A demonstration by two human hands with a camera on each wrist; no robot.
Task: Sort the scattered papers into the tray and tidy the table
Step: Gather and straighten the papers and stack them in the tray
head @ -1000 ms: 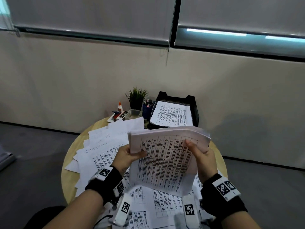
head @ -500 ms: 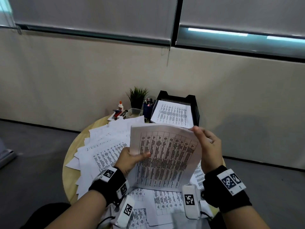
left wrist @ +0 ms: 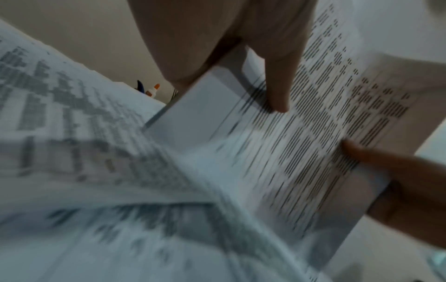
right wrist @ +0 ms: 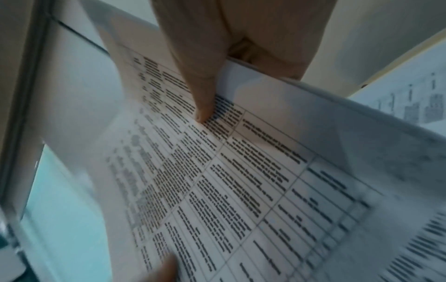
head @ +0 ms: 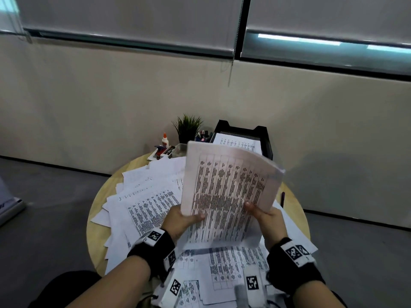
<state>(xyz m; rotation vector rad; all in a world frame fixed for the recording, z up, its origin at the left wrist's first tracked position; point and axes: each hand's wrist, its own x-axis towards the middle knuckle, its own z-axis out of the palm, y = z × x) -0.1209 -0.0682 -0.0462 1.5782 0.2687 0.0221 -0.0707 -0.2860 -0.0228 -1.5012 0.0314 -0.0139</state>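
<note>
Paper tray (head: 264, 138): black, at the round table's (head: 97, 196) far edge, one printed sheet (head: 239, 142) inside.
Pen cup (head: 201, 137): beside the tray, holds pens.
Held stack (head: 226, 190): upright above the table's middle.
Left hand (head: 178, 220): thumb pinching the stack's lower left.
Right hand (head: 270, 221): thumb pinching its lower right.
Loose papers (head: 146, 196): spread across the table's left and near edge.

Beige wall (head: 111, 96), grey blinds (head: 133, 18), dark floor (head: 44, 218).

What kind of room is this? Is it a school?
More likely an office, though I can't be sure. A round wooden table is covered in printed papers, with a black paper tray, a glue bottle and a pen holder at the back.
</note>
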